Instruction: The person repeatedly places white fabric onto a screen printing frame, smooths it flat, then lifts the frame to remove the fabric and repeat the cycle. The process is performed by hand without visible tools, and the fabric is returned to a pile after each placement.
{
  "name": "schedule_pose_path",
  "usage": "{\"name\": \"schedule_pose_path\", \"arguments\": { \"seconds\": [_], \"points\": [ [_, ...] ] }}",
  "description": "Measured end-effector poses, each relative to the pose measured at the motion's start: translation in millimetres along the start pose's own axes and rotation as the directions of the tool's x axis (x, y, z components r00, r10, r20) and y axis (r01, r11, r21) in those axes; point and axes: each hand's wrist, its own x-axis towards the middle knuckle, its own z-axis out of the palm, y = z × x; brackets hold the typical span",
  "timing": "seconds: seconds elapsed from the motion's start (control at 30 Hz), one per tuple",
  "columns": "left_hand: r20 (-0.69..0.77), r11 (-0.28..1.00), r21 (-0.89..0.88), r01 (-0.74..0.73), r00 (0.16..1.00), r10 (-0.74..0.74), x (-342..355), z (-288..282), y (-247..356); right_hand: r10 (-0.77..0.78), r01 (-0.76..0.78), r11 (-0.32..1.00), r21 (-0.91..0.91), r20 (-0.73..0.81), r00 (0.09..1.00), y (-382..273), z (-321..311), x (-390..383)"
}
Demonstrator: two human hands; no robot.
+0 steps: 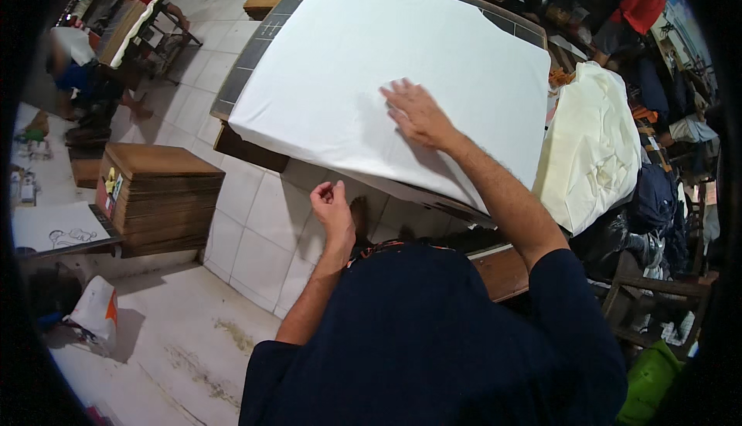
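A large white cloth [340,63] lies spread over a dark board table [246,63], its near edge hanging over the front. My right hand [419,114] rests palm down near the middle of the cloth, fingers stretched out and apart, holding nothing. Lower and to the left, my left hand [334,211] hovers in front of the table's near edge, apart from the cloth. Its fingers are loosely curled with a gap at the tips, and nothing shows in them. Faint creases run along the cloth's left side and near corner.
A pale cream heap of fabric [591,144] stands against the table's right side. At left is a stack of brown boards [158,202], with a white bag [94,314] on the floor. People in red [643,5] are farther off at both upper corners.
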Motion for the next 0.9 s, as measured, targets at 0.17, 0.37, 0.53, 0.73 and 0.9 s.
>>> {"name": "schedule_pose_path", "arguments": {
  "seconds": [0.17,0.37,0.53,0.73,0.9],
  "points": [
    [0.124,0.96,-0.196,0.198,0.977,-0.176,4.6,23.6,18.5,-0.066,0.05,0.945,-0.324,-0.039,0.997,15.6,0.8,-13.2],
    [0.051,0.961,-0.136,0.24,0.971,-0.235,29.0,34.6,32.1,-0.066,0.043,0.932,-0.36,-0.05,0.997,11.0,-1.7,-10.4],
    [0.01,0.946,-0.289,0.144,0.989,-0.148,28.2,39.9,32.5,-0.062,0.044,0.929,-0.368,-0.037,0.997,8.9,-2.5,-14.1],
    [0.017,0.932,-0.312,0.184,0.982,-0.188,28.4,39.6,42.4,-0.038,0.031,0.93,-0.365,-0.011,0.999,8.5,-3.0,-12.0],
    [0.153,0.875,-0.281,0.395,0.918,-0.365,9.1,40.5,44.7,-0.053,0.04,0.923,-0.383,-0.022,0.998,9.9,-1.4,-12.2]
  ]
}}
